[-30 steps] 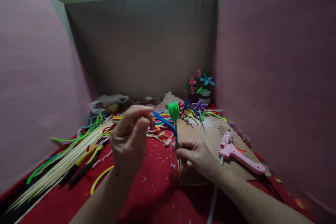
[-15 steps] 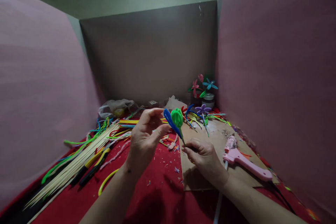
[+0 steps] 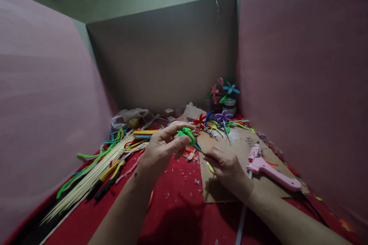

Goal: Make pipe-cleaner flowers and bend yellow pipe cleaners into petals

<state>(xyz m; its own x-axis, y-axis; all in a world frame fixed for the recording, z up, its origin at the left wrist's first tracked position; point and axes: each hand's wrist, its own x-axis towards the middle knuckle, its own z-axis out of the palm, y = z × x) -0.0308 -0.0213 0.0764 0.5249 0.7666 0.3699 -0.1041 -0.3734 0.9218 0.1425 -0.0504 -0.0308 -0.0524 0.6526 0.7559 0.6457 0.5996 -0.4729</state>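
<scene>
Between my hands is a pipe-cleaner flower (image 3: 187,135) with a green fuzzy head and a little blue showing along its lower side. The thumb and fingers of my left hand (image 3: 166,143) are closed around the green head, covering part of it. My right hand (image 3: 225,164) pinches the thin stem just below, over the edge of the brown board (image 3: 214,191). A small yellow piece (image 3: 211,167) shows beside my right fingers.
A pink glue gun (image 3: 271,174) lies on the board at right, near red and purple pipe-cleaner flowers (image 3: 223,116). Wooden sticks (image 3: 86,180) and yellow-black pliers (image 3: 110,178) lie at left on the red cloth (image 3: 172,214). Jars (image 3: 229,106) with flowers stand at the back.
My left hand, earlier beside the blue loop with fingers apart, has closed on the green head. The flower has tilted left and lower, and its blue part is now mostly hidden.
</scene>
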